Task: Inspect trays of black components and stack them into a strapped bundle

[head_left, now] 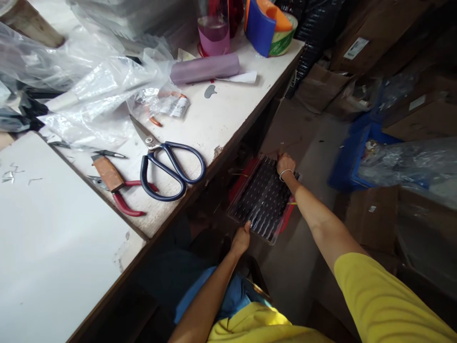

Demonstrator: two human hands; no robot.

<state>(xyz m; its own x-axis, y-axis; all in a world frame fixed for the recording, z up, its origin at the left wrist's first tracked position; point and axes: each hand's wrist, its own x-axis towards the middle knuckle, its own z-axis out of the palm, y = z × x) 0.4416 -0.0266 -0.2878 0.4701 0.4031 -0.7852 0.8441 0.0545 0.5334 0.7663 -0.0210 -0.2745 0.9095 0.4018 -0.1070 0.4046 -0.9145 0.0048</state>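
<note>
A clear plastic tray [262,197] with rows of small dark parts is held low beside the table, over something red that shows at its sides. My left hand [242,238] grips its near edge, thumb on top and the other fingers mostly hidden beneath. At the far right corner my right hand [285,164], with a light bangle at the wrist, is closed on the rim; its fingertips are hard to make out.
On the white table [228,114] lie blue-handled scissors [167,164], red-handled pliers [123,190], plastic bags [96,95] and a purple roll [205,68]. A tape roll [283,40] stands at the corner. Rightward are a blue crate [352,157] and cardboard boxes [371,214].
</note>
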